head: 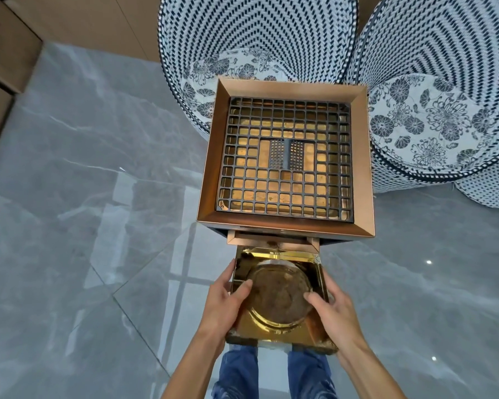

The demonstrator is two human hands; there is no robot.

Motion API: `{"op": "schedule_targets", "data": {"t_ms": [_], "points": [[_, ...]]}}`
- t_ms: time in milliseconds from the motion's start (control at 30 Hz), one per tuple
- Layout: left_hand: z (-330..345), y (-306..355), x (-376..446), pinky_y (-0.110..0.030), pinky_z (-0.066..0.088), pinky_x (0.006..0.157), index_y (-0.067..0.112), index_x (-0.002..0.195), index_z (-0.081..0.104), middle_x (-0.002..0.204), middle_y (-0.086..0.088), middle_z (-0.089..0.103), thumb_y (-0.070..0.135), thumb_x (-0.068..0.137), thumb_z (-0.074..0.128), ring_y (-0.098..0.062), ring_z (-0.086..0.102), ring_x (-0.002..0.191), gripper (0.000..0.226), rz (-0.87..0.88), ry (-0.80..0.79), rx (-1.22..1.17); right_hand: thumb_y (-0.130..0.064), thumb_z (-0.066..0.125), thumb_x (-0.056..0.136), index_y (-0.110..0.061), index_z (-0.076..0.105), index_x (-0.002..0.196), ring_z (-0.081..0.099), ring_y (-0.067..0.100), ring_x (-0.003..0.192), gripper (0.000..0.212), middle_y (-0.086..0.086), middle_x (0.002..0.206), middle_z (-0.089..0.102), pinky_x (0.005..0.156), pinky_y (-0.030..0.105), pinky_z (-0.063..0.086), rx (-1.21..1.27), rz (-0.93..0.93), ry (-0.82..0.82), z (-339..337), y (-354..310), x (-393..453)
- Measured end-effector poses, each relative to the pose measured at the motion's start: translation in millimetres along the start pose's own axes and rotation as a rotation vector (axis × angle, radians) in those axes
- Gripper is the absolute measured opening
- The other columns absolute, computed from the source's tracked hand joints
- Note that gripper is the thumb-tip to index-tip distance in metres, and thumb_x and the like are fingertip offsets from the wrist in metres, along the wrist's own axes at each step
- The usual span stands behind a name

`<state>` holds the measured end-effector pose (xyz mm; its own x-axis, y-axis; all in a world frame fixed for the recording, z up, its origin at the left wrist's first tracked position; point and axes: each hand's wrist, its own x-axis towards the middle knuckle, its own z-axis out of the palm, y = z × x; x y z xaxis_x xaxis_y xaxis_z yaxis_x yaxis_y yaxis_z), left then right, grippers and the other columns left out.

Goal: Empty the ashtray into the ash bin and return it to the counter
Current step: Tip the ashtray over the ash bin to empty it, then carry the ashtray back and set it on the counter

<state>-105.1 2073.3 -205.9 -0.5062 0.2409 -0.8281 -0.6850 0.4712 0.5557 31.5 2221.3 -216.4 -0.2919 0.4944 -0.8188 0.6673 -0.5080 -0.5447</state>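
A square gold ashtray [274,329] with a round, stained dish in its middle is held level in front of the ash bin. My left hand [225,300] grips its left edge, thumb over the rim. My right hand [333,309] grips its right edge the same way. The ash bin [208,168] is a tall copper-coloured square stand with a black metal grid [285,159] on top and a perforated plate at the centre. The ashtray's far edge sits just below a slot [272,240] in the bin's front.
Two blue-and-white woven chairs [242,44] [444,82] with floral cushions stand behind and right of the bin. The floor is glossy grey marble tile [84,226]. Wooden cabinets [6,53] line the left. My legs in jeans [274,372] are below the ashtray.
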Motion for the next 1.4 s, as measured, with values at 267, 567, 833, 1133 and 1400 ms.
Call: {"op": "schedule_targets", "data": {"t_ms": [267, 567, 833, 1133, 1400], "points": [[-16, 2, -61, -0.045, 0.042, 0.116, 0.034, 0.148, 0.044, 0.145, -0.001, 0.06, 0.013, 0.096, 0.065, -0.017, 0.056, 0.13, 0.06, 0.139, 0.062, 0.068, -0.01, 0.07, 0.091, -0.047, 0.038, 0.149, 0.052, 0.019, 0.135, 0.075, -0.004, 0.148, 0.056, 0.112, 0.051, 0.045, -0.011, -0.129, -0.027, -6, -2, -53], [-34, 44, -140, -0.005, 0.053, 0.083, 0.034, 0.149, 0.044, 0.116, 0.047, 0.062, 0.013, 0.097, 0.064, 0.018, 0.059, 0.114, 0.059, 0.305, 0.021, 0.068, -0.013, 0.072, 0.09, -0.065, 0.044, 0.133, 0.049, 0.017, 0.137, 0.072, -0.014, 0.149, 0.051, 0.113, 0.051, 0.044, 0.035, -0.286, -0.013, -16, -52, -141], [-34, 101, -202, -0.026, 0.051, 0.101, 0.032, 0.149, 0.046, 0.113, 0.039, 0.07, 0.012, 0.095, 0.067, 0.016, 0.063, 0.108, 0.062, 0.454, 0.024, 0.007, -0.016, 0.074, 0.09, -0.045, 0.05, 0.143, 0.063, 0.015, 0.125, 0.065, -0.003, 0.139, 0.066, 0.108, 0.042, 0.05, 0.073, -0.449, -0.047, -44, -116, -204], [-28, 186, -265, -0.009, 0.056, 0.076, 0.051, 0.121, 0.058, 0.105, 0.027, 0.077, 0.009, 0.098, 0.063, 0.009, 0.07, 0.098, 0.049, 0.658, -0.067, -0.003, -0.037, 0.079, 0.084, -0.041, 0.045, 0.147, 0.05, 0.013, 0.136, 0.072, -0.015, 0.149, 0.052, 0.118, 0.049, 0.037, 0.143, -0.65, -0.017, -74, -196, -268], [-31, 259, -334, -0.042, 0.052, 0.106, 0.025, 0.148, 0.048, 0.127, 0.005, 0.073, 0.014, 0.1, 0.059, -0.013, 0.067, 0.118, 0.05, 0.789, -0.119, -0.008, -0.037, 0.075, 0.087, -0.036, 0.039, 0.152, 0.053, 0.015, 0.132, 0.074, -0.007, 0.152, 0.052, 0.117, 0.049, 0.038, 0.162, -0.804, -0.035, -91, -256, -326]]}}
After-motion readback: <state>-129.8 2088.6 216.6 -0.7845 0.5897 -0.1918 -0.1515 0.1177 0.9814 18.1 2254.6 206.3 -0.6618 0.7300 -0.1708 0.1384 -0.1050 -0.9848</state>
